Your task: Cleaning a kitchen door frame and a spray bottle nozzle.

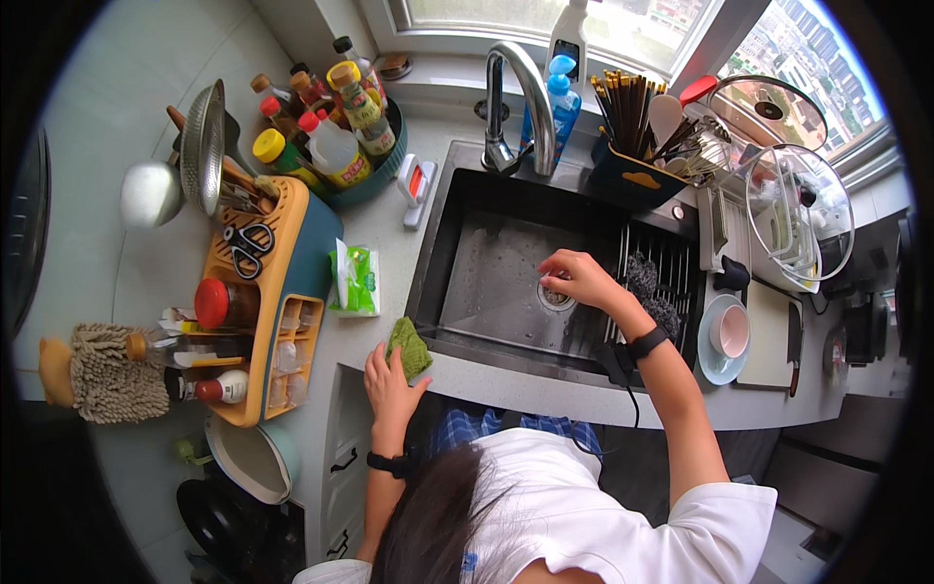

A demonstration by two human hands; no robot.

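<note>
My right hand [580,281] reaches over the dark sink [503,255], thumb and fingers bent close together above the round metal drain [556,298]. The hand hides part of the drain, and I cannot tell whether something small is pinched there. At the counter's front edge, left of the sink, my left hand [394,387] lies with thumb and fingers apart, its fingertips against a crumpled green cloth [409,348].
A chrome faucet [536,95] arches over the sink's back. Dark scrubbers [653,292] lie on the rack at right. Beyond it are a pink bowl [730,330] on a blue plate [706,358] and a knife [796,350]. Tissues [356,281] and a utensil organizer [299,241] stand left.
</note>
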